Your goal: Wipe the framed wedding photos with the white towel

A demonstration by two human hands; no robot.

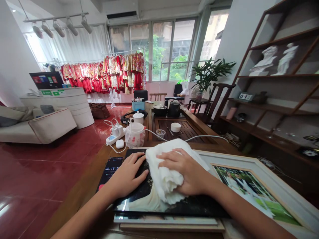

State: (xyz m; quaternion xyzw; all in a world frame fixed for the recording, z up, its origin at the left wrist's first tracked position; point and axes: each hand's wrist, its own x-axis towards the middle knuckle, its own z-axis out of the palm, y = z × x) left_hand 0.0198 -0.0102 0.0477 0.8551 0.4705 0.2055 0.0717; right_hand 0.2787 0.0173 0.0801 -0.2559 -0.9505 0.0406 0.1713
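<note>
A glossy dark photo panel [199, 203] with a pale, gown-like shape printed on it lies flat in front of me, on top of other framed pictures [171, 220]. My left hand [124, 176] rests on its left side, fingers spread and holding nothing. A bunched white towel [155, 166] lies over the panel's middle and covers part of it. My right hand [188, 171] presses down on the towel with fingers curled over its folds. To the right, partly under my right forearm, is a white-framed photo [251, 186] of two people.
A phone [112, 169] showing a timer lies left of the panel. Beyond are a power strip [115, 134], a plastic-wrapped white container [135, 134], a white cup [175, 127] on a tea tray [159, 123] and a cable [199, 136]. Shelves [271, 106] stand at right.
</note>
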